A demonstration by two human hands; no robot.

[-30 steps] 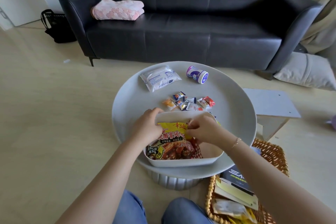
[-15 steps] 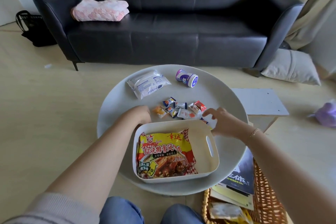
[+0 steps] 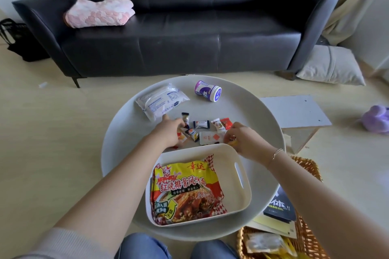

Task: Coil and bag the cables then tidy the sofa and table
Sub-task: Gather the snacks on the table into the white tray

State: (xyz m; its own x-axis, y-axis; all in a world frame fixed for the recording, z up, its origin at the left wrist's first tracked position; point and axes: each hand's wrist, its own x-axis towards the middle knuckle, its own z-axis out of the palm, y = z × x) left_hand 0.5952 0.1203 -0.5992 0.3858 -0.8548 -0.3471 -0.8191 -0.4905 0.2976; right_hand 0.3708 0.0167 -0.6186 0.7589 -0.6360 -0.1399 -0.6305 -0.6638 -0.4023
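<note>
With the noodles (image 3: 185,191) already in the bin (image 3: 242,195), both hands, left (image 3: 170,130) and right (image 3: 242,141), curled their fingers around loose sweets (image 3: 201,124) still scattered on the surface (image 3: 263,132), the right pinching something yellow.

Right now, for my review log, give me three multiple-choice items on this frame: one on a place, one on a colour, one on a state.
1. Where is the noodle packet?
A. on the sofa
B. in the white bin
C. in the wicker basket

2. What colour is the folded blanket on the sofa?
A. pink
B. green
C. blue

3. How does the small purple jar sit on the round table?
A. upright
B. on its side
C. inside the bin

Answers: 1 B, the packet lies flat inside the bin; 2 A, it is pink and white; 3 B, its lid faces sideways.
</note>
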